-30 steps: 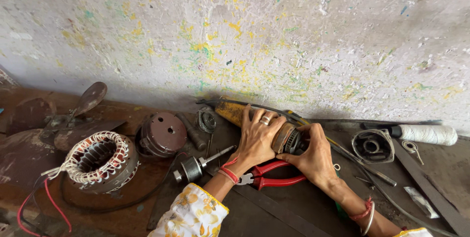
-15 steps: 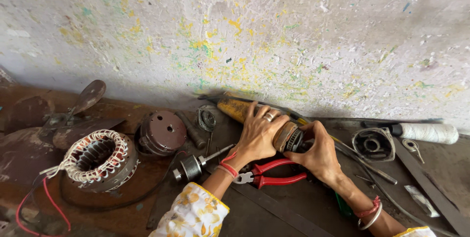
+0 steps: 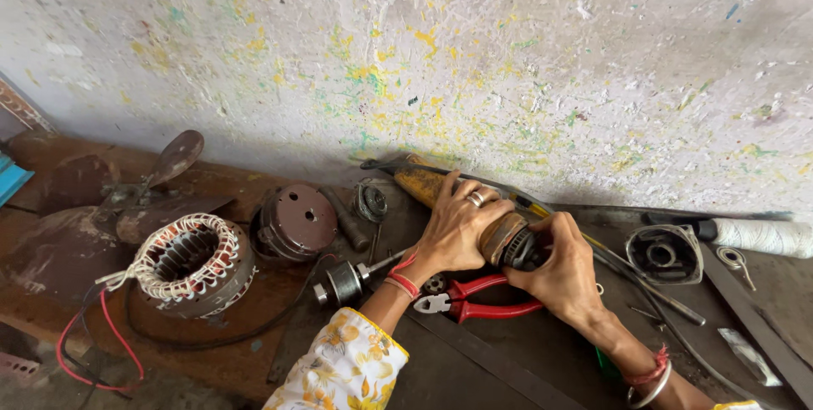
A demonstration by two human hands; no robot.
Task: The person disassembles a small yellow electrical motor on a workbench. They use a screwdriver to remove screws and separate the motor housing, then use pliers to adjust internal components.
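My left hand (image 3: 457, 228), with a ring on one finger, wraps over a rusty brown cylindrical motor part (image 3: 503, 236) on the workbench. My right hand (image 3: 563, 270) grips the dark end of that same part from the right. A yellow-handled tool (image 3: 419, 183) lies behind my left hand, against the wall. Red-handled pliers (image 3: 474, 304) lie on the bench just below both hands. A small rotor with a shaft (image 3: 347, 281) rests left of my left wrist.
A motor stator with white-tied copper windings (image 3: 190, 257) and red and black wires sits at the left. Beside it are a round brown motor cover (image 3: 296, 222), a grey housing (image 3: 665, 253), a spool of white thread (image 3: 762, 236) and a fan blade (image 3: 174, 158). A paint-flecked wall stands behind.
Both hands stay on the motor part, and my right hand has turned slightly around its end. The view has shifted a little.
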